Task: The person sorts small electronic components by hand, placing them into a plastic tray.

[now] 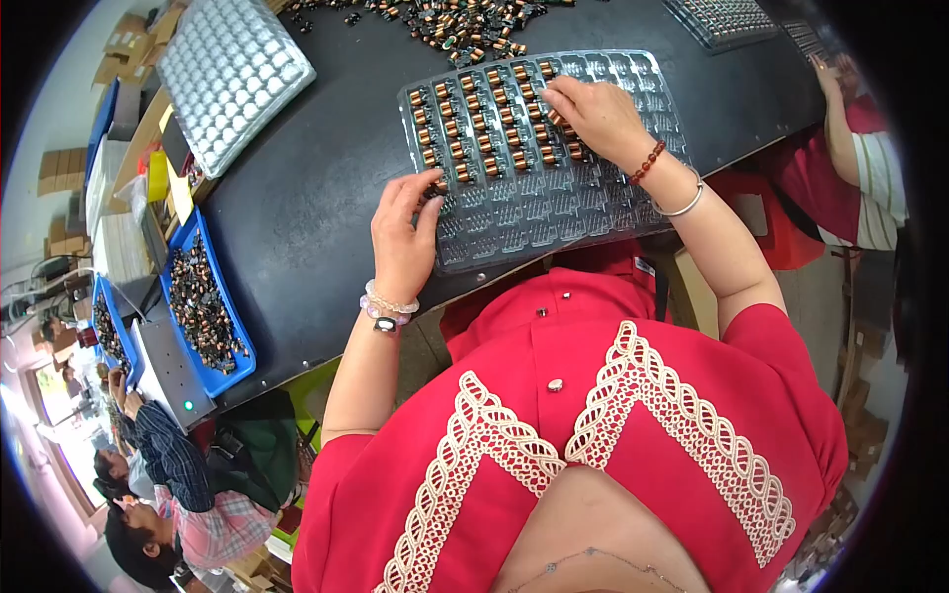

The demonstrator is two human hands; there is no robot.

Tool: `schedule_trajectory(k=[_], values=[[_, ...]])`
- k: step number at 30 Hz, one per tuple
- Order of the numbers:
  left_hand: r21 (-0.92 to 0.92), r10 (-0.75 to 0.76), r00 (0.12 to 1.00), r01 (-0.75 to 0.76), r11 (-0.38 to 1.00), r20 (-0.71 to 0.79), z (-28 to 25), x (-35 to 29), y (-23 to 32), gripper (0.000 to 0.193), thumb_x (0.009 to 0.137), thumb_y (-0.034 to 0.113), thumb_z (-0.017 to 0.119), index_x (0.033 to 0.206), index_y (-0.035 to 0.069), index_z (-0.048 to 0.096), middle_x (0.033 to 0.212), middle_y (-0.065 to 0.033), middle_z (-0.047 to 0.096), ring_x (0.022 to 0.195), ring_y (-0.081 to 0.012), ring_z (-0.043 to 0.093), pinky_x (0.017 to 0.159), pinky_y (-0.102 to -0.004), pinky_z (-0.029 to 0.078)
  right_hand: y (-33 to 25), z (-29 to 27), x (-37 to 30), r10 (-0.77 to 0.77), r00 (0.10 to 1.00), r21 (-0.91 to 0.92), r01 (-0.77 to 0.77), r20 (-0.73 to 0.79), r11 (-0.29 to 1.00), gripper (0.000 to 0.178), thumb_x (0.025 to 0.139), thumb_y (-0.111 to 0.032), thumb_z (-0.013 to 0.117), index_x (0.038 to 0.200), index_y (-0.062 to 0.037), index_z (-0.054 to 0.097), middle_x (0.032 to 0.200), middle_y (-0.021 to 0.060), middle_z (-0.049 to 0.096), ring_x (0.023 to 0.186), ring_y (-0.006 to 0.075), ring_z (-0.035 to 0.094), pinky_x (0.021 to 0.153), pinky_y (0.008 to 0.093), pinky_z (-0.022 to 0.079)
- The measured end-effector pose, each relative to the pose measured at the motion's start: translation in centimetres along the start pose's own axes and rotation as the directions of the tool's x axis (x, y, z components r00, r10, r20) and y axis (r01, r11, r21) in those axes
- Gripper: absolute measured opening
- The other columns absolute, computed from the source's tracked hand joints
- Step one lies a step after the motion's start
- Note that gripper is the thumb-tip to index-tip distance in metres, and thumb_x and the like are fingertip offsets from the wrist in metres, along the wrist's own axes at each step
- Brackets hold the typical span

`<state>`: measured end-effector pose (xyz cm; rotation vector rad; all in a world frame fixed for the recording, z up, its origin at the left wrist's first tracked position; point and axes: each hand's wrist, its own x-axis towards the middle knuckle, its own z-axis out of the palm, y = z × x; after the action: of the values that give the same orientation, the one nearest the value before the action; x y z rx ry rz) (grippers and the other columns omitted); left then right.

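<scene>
L hand (403, 225), R hand (600, 117) at tray (554, 210) w/ coils (484, 142).

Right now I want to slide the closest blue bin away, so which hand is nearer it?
Left. The left hand is at the left edge of the clear tray, rightward of the closest blue bin; the right hand is farther right, over the tray's far half.

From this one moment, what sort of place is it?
Probably a small-parts assembly workshop: a tray part-filled with copper-coloured coils on the bench, a blue bin heaped with small parts, and other people nearby.
</scene>
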<state>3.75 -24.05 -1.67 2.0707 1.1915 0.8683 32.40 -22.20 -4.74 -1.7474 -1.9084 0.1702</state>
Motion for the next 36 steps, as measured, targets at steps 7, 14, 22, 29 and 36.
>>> schedule_trajectory(k=[7,14,22,29,36], values=[[-0.230,-0.100,0.994,0.087,0.969,-0.046,-0.1,0.5,-1.0,0.028,0.090,-0.004,0.048,0.113,0.006,0.061,0.101,-0.0073,0.057,0.080,-0.0138,0.058,0.074,-0.0263,0.049,0.2,-1.7,-0.6,0.014,0.999,0.006,-0.013,-0.050,1.000,0.022,0.090,-0.029,0.058,0.093,-0.0082,0.064,0.075,0.0097,0.063,0.065,0.0269,0.062,0.059,0.0363,0.047],[-0.192,-0.062,0.992,0.041,0.980,-0.108,-0.3,0.6,-2.2,0.027,0.087,-0.002,0.053,0.112,0.006,0.062,0.098,-0.0073,0.062,0.082,-0.0130,0.060,0.075,-0.0254,0.049,-0.7,-2.2,-1.8,-0.321,0.947,0.049,0.323,-0.028,0.945,0.015,0.082,-0.015,0.066,0.094,-0.0069,0.065,0.099,0.0036,0.065,0.093,0.0205,0.060,0.077,0.0315,0.051],[0.126,0.123,0.988,-0.111,0.986,-0.093,-0.4,-0.3,-1.0,0.023,0.074,-0.001,0.066,0.095,0.006,0.068,0.083,-0.0064,0.065,0.081,-0.0212,0.060,0.073,-0.0315,0.048,-0.7,-1.7,-1.8,-0.360,0.933,-0.081,0.359,-0.003,0.930,0.011,0.081,-0.012,0.063,0.091,-0.0084,0.067,0.101,0.0027,0.065,0.093,0.0210,0.062,0.075,0.0305,0.052],[0.506,0.318,0.946,-0.241,0.828,-0.070,1.1,-1.2,-0.8,0.023,0.070,-0.001,0.064,0.089,0.011,0.069,0.082,-0.0004,0.063,0.083,-0.0206,0.057,0.071,-0.0340,0.046,-0.6,-1.0,-2.1,-0.247,0.965,0.092,0.255,-0.087,0.963,0.012,0.083,-0.012,0.063,0.094,-0.0075,0.067,0.103,0.0045,0.067,0.089,0.0240,0.064,0.074,0.0333,0.053],[0.446,0.244,0.959,-0.282,0.849,0.141,-0.9,-0.1,-1.4,0.020,0.075,0.003,0.062,0.094,0.009,0.067,0.088,-0.0039,0.064,0.087,-0.0240,0.058,0.074,-0.0374,0.046,-0.3,-0.5,-2.2,-0.256,0.954,0.054,0.267,-0.157,0.962,0.011,0.082,-0.010,0.064,0.091,-0.0052,0.067,0.099,0.0061,0.066,0.093,0.0237,0.060,0.078,0.0332,0.051]])
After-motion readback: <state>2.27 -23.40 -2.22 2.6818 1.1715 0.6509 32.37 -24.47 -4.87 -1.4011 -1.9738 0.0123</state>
